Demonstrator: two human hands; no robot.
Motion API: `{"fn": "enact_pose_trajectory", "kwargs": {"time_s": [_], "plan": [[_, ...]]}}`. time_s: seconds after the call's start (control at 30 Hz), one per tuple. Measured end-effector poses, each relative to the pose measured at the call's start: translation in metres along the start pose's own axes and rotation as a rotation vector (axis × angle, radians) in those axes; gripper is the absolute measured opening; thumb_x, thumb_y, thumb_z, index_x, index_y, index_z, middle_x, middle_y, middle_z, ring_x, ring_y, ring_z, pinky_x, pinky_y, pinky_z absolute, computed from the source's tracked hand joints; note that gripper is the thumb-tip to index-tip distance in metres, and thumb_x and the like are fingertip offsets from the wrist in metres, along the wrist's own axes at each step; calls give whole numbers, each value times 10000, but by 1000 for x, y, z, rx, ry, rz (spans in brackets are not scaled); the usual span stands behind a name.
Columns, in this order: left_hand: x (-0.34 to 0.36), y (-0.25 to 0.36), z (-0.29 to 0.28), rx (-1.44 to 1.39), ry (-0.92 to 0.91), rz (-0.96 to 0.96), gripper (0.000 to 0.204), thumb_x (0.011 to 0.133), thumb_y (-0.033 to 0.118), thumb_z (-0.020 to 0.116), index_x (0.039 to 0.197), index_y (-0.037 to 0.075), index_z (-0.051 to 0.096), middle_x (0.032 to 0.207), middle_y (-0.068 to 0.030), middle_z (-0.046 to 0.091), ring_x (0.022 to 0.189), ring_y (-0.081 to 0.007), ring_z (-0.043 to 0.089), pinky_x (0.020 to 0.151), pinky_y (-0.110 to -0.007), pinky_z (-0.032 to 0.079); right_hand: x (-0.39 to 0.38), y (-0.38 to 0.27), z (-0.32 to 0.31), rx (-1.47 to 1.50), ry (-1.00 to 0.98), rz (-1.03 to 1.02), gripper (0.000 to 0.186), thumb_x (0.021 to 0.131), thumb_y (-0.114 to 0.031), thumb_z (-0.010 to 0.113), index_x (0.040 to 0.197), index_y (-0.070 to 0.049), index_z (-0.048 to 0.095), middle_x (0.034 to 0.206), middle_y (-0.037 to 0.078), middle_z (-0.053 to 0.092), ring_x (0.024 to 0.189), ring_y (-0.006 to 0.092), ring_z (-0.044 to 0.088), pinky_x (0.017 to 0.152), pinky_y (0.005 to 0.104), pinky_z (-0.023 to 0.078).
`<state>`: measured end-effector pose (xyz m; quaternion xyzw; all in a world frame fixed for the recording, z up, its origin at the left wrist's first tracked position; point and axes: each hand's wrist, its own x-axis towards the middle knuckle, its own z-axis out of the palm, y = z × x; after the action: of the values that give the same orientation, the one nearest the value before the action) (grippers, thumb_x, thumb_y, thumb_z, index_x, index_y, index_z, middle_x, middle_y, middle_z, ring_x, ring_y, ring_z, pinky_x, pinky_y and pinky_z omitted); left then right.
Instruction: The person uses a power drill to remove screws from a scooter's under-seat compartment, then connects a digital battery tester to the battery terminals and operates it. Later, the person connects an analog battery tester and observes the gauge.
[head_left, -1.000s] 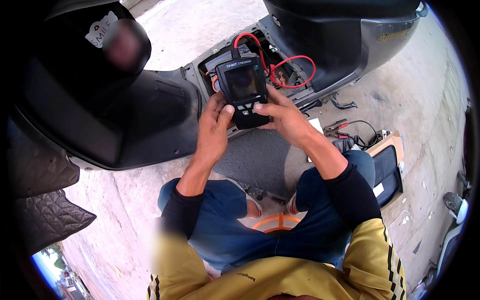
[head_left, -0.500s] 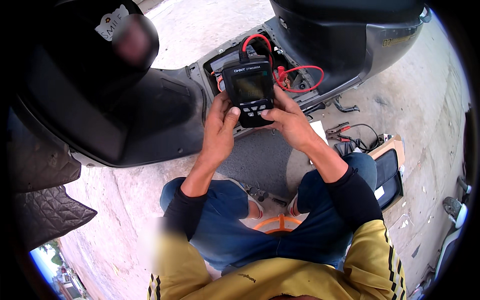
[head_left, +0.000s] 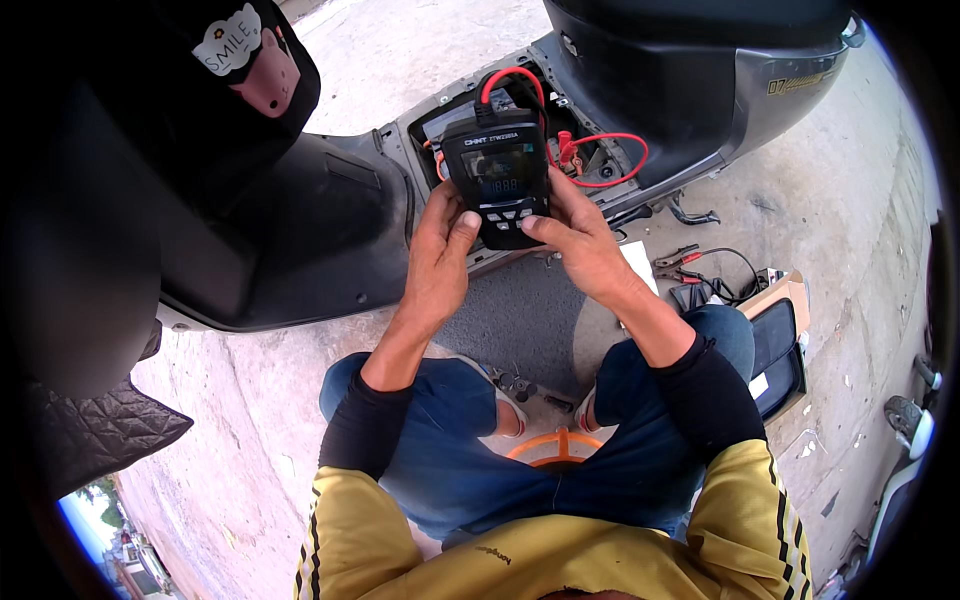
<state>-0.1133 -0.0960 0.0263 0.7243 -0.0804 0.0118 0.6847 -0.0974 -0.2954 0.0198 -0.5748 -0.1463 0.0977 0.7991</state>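
I hold a black handheld tester (head_left: 495, 172) upright between both hands. My left hand (head_left: 438, 250) wraps round its left side with the thumb beside the buttons, and my right hand (head_left: 582, 245) grips the right side, thumb on a lower button. Its small screen is lit with digits. A thick red lead (head_left: 517, 72) loops out of its top. Behind it the scooter's floorboard compartment (head_left: 424, 122) is open, with a red clip (head_left: 566, 147) and wiring inside; the tester hides part of it.
The scooter's black body (head_left: 680, 100) spans the top. On the concrete to my right lie jumper clamps (head_left: 676, 262) and an open cardboard box (head_left: 785, 292) with a black case (head_left: 772, 340). An orange stool (head_left: 563, 440) is beneath me; a quilted cover (head_left: 110, 430) hangs at left.
Over the last second the tester and both hands shifted slightly right in the picture, along with the scooter. The screen's digits now show more clearly. My grip looks the same.
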Motion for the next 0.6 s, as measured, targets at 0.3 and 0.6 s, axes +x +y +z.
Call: {"fn": "enact_pose_trajectory", "kwargs": {"time_s": [0.3,0.6], "plan": [[5,-7,-1,-157,-22,-110,403,1090,43,433,1485,-15,492,1382,-126,604,1267,-212,610,1077,-402,532,-7,15,0,-335,68,-102,682,969,-162,670,1560,36,393,1322,235,645,1196,277,629,1069,375,469],[8,-2,-2,-298,-69,-240,404,1103,46,402,1490,2,509,1373,-141,619,1247,-228,636,1095,-426,528,-13,-2,11,-263,94,-2,642,980,-152,692,1537,19,423,1148,160,675,846,154,660,735,312,568]]}}
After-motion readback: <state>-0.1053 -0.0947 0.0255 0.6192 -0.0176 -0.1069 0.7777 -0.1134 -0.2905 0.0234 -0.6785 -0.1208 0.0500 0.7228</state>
